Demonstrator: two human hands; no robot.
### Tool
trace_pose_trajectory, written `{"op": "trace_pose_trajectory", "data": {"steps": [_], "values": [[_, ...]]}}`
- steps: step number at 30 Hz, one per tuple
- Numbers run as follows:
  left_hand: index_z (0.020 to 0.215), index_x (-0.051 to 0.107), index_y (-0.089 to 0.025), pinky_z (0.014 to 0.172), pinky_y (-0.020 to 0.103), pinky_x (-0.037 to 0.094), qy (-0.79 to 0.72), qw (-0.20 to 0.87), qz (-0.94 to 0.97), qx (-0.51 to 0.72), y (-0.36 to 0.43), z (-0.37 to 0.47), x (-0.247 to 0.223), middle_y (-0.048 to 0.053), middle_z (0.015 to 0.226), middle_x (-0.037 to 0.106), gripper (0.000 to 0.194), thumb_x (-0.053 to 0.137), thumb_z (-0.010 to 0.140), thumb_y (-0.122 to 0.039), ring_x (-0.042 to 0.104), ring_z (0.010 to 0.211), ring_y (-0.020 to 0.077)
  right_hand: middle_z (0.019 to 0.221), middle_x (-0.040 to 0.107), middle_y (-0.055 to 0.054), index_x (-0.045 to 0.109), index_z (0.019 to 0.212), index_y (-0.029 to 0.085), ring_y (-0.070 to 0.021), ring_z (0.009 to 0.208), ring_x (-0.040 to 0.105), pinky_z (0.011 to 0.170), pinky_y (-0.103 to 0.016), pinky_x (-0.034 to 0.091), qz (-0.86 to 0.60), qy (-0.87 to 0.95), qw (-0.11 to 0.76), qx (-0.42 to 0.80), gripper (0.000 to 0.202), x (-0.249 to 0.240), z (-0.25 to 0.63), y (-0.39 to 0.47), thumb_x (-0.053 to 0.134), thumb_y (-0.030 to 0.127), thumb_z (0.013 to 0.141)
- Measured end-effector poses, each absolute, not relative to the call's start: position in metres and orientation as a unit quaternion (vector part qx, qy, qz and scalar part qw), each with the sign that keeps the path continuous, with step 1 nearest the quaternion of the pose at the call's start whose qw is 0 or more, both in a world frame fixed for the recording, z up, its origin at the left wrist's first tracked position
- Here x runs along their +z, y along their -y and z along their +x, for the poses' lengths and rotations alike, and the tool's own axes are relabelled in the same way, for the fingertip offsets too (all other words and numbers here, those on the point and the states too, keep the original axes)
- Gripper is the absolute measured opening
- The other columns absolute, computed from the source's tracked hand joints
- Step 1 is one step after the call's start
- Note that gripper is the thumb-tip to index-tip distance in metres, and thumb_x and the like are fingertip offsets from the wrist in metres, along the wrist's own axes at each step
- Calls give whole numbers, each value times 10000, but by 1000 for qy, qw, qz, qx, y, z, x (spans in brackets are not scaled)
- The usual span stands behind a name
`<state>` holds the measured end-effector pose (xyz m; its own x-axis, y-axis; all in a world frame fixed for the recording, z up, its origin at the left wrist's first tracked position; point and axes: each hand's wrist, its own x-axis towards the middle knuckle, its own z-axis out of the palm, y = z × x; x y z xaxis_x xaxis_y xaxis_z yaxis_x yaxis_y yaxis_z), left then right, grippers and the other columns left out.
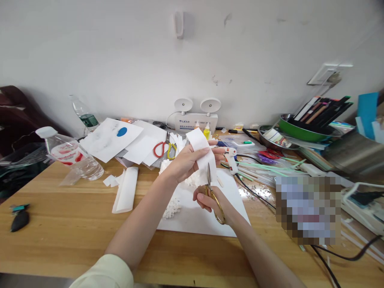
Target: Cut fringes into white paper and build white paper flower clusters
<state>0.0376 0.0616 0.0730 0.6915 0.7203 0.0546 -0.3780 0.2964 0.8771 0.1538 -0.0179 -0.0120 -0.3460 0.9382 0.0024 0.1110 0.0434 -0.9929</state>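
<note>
My left hand (pixel 187 160) pinches a white paper strip (pixel 207 160) between thumb and fingers, above the middle of the table. Gold-handled scissors (pixel 209 180) are in my right hand (pixel 214 200), just below, their blades pointing up at the strip's lower part. Beneath both hands lies a white sheet (pixel 231 208) with a pile of small white paper pieces (pixel 172 208) on it. Part of that pile is hidden behind my hands.
Bottles (pixel 75 158), loose papers (pixel 105 140) and red-handled scissors (pixel 159 149) are at the left and back. A glue gun (pixel 231 160), straws and a green bowl (pixel 303 130) of pens stand right. Folded white paper (pixel 127 190) lies left.
</note>
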Motion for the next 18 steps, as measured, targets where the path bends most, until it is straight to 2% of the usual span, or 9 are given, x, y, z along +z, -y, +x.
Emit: {"op": "trace_pose_trajectory", "data": {"steps": [5,8,11,14,18], "values": [[1046,626,-171,708,281,436,-309,677,562,360,-62,38,74,58,853,668,308,550,789,-322,602,796,170,535,414,30,544,712,151,-86,468,350,443,-233,262,-434,609,388,539,345,-11,153,18,456,468,815],[1009,650,-191,587,247,404,-372,608,609,349,-61,36,77,11,668,588,356,517,785,-434,543,634,131,527,404,36,543,710,155,-87,462,341,444,-237,257,-468,597,399,516,332,-15,153,17,463,460,815],[960,660,-202,523,239,382,-398,581,624,338,-58,34,82,-5,625,511,385,490,778,-496,471,537,104,527,401,41,538,707,163,-89,462,342,446,-238,256,-494,590,405,494,329,-17,153,16,470,467,812],[924,660,-196,515,230,378,-377,579,649,319,-57,31,85,0,657,523,317,521,772,-437,451,533,91,531,411,39,531,706,166,-90,464,351,447,-238,258,-514,580,413,478,325,-17,153,16,475,469,807],[783,647,-147,508,227,375,-347,579,673,302,-62,29,82,10,621,533,217,564,749,-345,451,542,93,523,406,38,520,690,167,-93,461,352,441,-238,256,-529,584,417,453,323,-15,153,15,470,465,805]]}}
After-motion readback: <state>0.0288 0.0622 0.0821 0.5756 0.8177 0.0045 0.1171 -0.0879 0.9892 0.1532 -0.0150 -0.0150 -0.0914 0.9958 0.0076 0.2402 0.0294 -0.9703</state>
